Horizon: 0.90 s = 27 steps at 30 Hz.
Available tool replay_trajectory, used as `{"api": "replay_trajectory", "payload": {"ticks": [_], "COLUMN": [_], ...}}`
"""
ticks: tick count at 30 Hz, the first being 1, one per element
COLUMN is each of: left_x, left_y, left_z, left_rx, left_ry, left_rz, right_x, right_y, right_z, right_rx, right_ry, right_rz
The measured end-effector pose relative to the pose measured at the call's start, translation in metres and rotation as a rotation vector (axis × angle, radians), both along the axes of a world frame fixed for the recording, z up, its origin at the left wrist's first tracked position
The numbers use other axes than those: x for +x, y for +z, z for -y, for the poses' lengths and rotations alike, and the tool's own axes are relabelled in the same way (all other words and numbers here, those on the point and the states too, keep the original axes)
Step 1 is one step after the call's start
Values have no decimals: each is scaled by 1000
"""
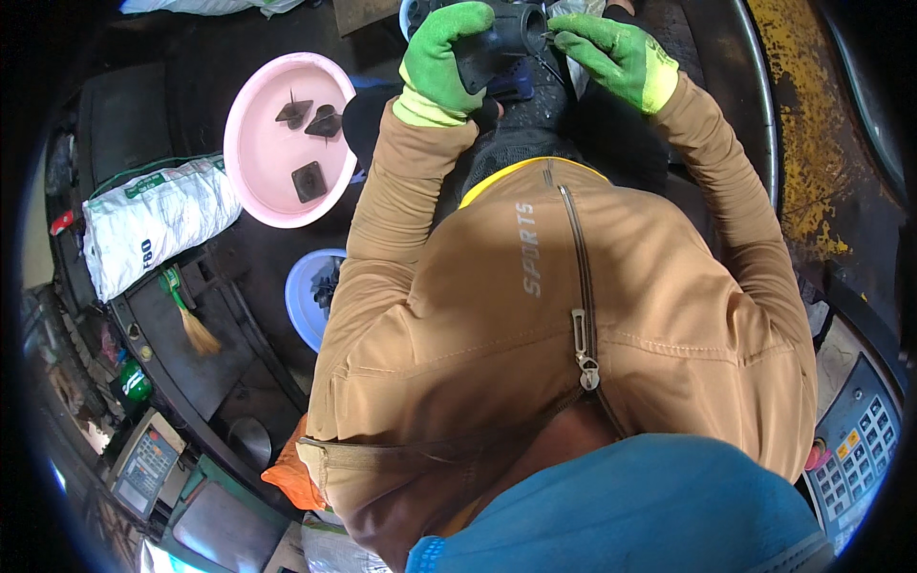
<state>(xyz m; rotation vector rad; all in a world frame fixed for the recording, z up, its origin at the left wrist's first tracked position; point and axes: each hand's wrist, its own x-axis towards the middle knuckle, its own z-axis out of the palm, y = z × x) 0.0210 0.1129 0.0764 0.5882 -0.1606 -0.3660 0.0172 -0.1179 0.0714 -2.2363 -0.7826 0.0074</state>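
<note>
At the top of the head view, my left hand [441, 65], in a green and yellow-green glove, is closed round a black plastic part [499, 40]. This part has a round, hollow collar that faces my right hand. My right hand [619, 59], gloved the same way, has its fingers pinched together close to the collar's opening. A thin, pointed sliver shows at those fingertips, too small to name. Both hands are above my lap, and the lower side of the black part is partly hidden by my left glove.
To my left stands a pink basin [236, 143] with 3 dark square-based pieces inside. Below it, a pale blue basin [298, 298] holds dark parts. Further left are a white sack [158, 227] and a straw brush [196, 329]. A rusty yellow panel [807, 115] and a keypad [855, 449] are at right.
</note>
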Motion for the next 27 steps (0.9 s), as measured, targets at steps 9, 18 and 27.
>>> {"api": "replay_trajectory", "payload": {"ticks": [9, 18, 27], "left_x": [5, 12, 26], "left_y": [8, -11, -18], "left_z": [6, 6, -10], "left_rx": [8, 98, 435], "left_ry": [160, 383, 569], "left_rz": [314, 709, 1139], "right_x": [-21, -40, -49], "right_y": [6, 39, 64], "right_z": [-30, -63, -64], "right_rx": [402, 741, 855], "right_ry": [-187, -324, -269], "right_rz": [-441, -888, -1167]}}
